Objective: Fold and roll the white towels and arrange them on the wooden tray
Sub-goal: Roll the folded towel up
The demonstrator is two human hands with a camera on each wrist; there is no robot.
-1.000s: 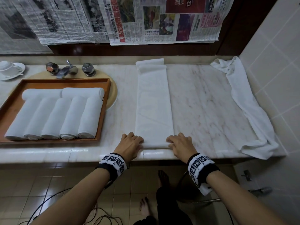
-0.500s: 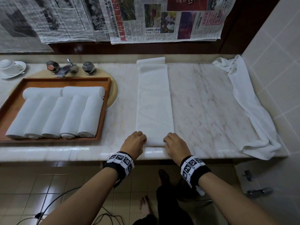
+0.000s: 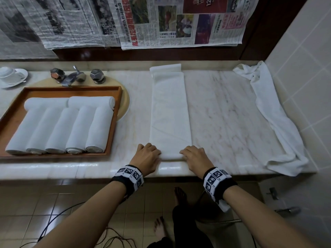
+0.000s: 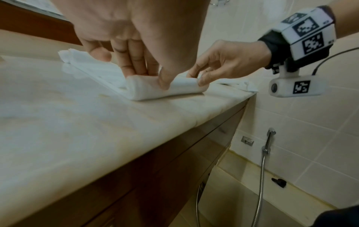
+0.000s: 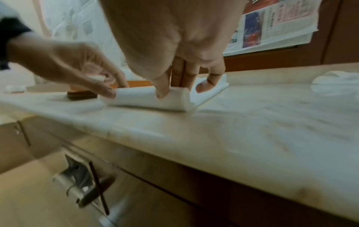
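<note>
Rolling the near end of a long folded white towel [image 3: 170, 111] on the pale marble desk [image 3: 223, 113], both hands [image 3: 148, 158] [image 3: 194, 158] pinch the small starting roll, apparently for tightness, beside the wooden tray [image 3: 114, 122] of rolled towels [image 3: 60, 126].

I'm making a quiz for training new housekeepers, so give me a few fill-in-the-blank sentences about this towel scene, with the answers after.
1. The wooden tray holds ____ rolled towels.
2. The left hand and right hand roll the near end of the folded towel on the ____ counter.
3. The unfolded towel lies beside the tiled ____.
4. The cup and saucer sit to the ____ of the tap.

Answers: seven; marble; wall; left
</note>
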